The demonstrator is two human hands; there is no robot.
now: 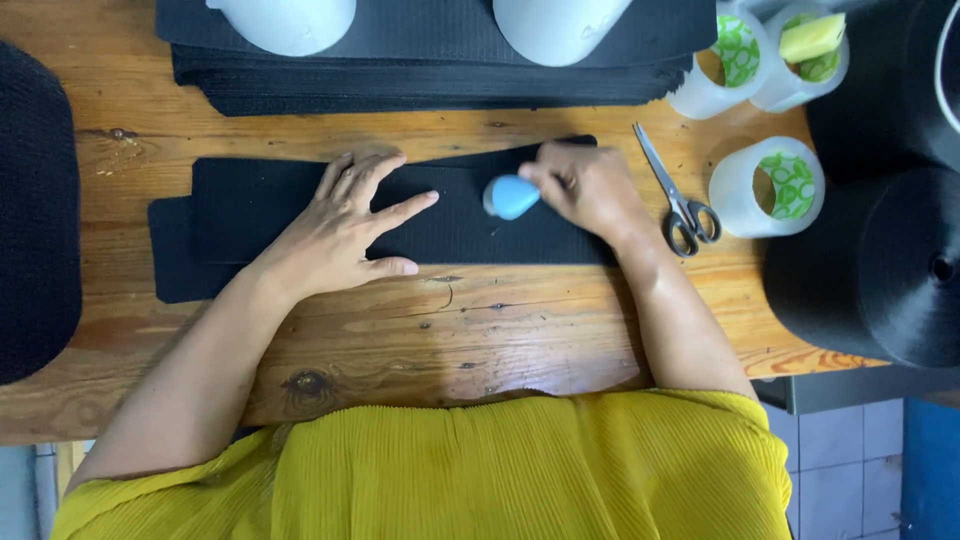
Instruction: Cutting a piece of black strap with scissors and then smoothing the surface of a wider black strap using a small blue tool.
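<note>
A long black fabric strip lies flat on the wooden table, on top of another black piece that sticks out at the left. My left hand rests on the strip, palm down with fingers spread. My right hand is closed around a small light-blue rounded tool, whose end touches the strip just right of my left fingertips.
Scissors lie to the right of my right hand. Three tape rolls stand at the right, one with a yellow piece on top. A stack of black fabric and two white cones sit at the back. Large black spools fill the right.
</note>
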